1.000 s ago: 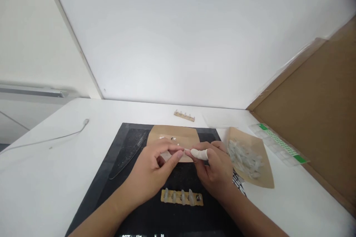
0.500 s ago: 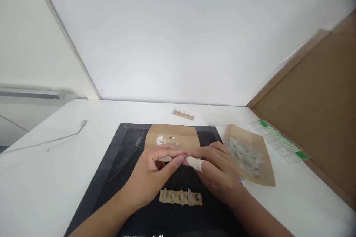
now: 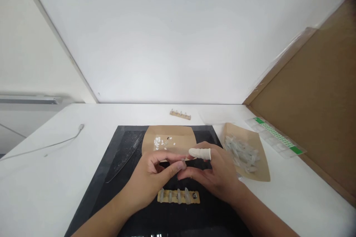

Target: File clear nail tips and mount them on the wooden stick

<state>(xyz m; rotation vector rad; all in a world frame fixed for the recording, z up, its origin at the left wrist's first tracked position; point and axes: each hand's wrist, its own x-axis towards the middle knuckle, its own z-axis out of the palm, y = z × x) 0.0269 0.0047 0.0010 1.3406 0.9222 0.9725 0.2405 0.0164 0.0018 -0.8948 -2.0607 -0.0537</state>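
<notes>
My left hand [image 3: 151,173] pinches a small translucent nail tip [image 3: 183,160] between thumb and index finger; most of it is hidden. Close against it, my right hand [image 3: 213,168] has its thumb and fingers apart, near the left fingertips. A pale finger cot [image 3: 200,153] covers one raised finger of the right hand. Below both hands lies a tan strip stand [image 3: 174,197] on a black mat [image 3: 167,220]. Several clear nail tips [image 3: 178,195] stand on it, and at its right end a bare round metal spot [image 3: 194,195] shows.
Behind the hands, small white bits [image 3: 157,142] lie on brown paper [image 3: 183,133]. To the right, another brown sheet [image 3: 263,170] bears a pile of clear nail tips [image 3: 241,152]. A second strip stand [image 3: 180,114], a green-and-clear plastic case [image 3: 278,137] and a cable [image 3: 63,139] lie around.
My right hand's fingers have spread, and the finger with the cot has lifted off the nail tip. My left hand keeps its pinch. The view has shifted slightly.
</notes>
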